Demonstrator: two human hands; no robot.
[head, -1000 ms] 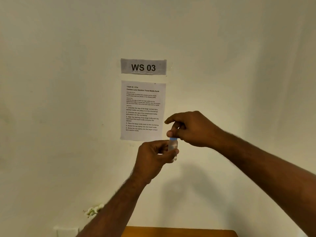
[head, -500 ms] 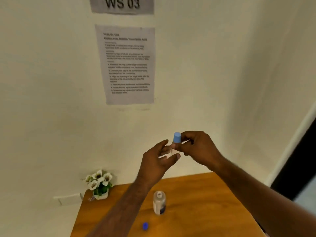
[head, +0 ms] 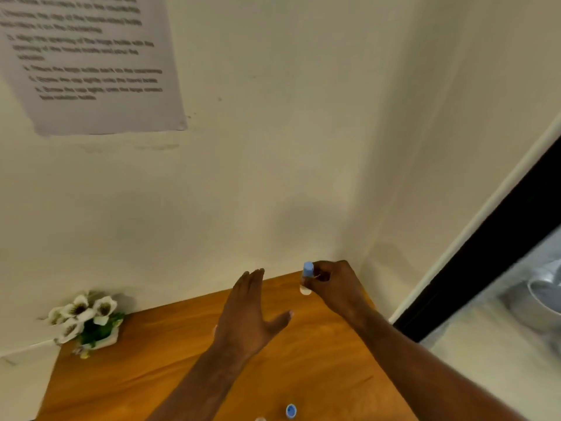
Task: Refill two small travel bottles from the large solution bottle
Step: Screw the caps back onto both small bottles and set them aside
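Evidently the small travel bottle (head: 305,279), blue-capped, is pinched by the right hand (head: 337,285) at about one o'clock on the wooden table (head: 170,360), close to the back wall; it is held upright and low, probably so that it can be set down out of the way as finished. The left hand (head: 247,320) is held flat with fingers straight, gripping nothing, just left of the bottle. A loose blue cap (head: 290,410) lies at six o'clock, with something pale, cut by the frame edge, beside it. A pot of white flowers (head: 86,322) stands at nine o'clock, well apart. Nothing is seen blocking the set-down.
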